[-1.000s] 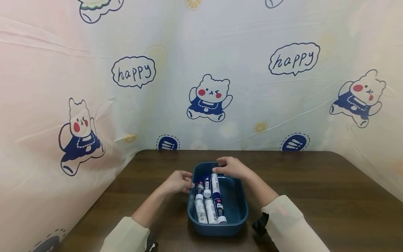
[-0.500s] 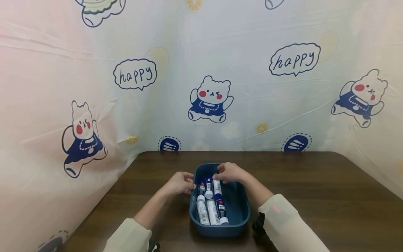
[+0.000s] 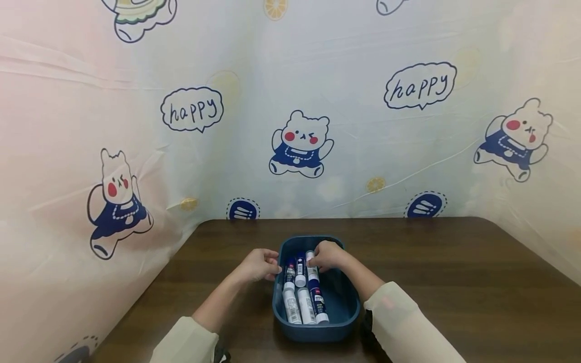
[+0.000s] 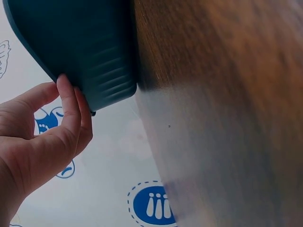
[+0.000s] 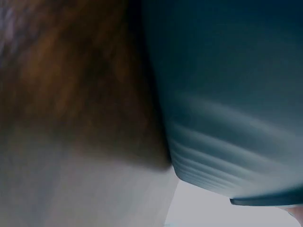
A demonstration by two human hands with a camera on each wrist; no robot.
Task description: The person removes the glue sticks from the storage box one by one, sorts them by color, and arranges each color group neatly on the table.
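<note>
A dark blue plastic bin [image 3: 317, 330] sits on the table, holding several short white and navy tubes that look like glue sticks, lying in two rows on its left side. My left hand [image 3: 260, 265] pinches the bin's left rim, thumb and fingers meeting over its edge in the left wrist view. My right hand [image 3: 330, 255] reaches inside at the far end, thumb over a white tube [image 3: 312, 273] in the far row; whether it grips the tube I cannot tell. A navy-labelled tube [image 3: 318, 301] lies just nearer. The right wrist view shows the bin's ribbed outer wall [image 5: 222, 127].
The brown wooden table [image 3: 422, 282] extends on both sides of the bin. Behind it hangs a pale curtain [image 3: 354, 151] with cartoon bears. Right of the tubes, the bin's floor [image 3: 338, 297] shows bare.
My right hand has moved from over the bin's far rim down and nearer, onto the far white tube. The left hand keeps its place at the left rim.
</note>
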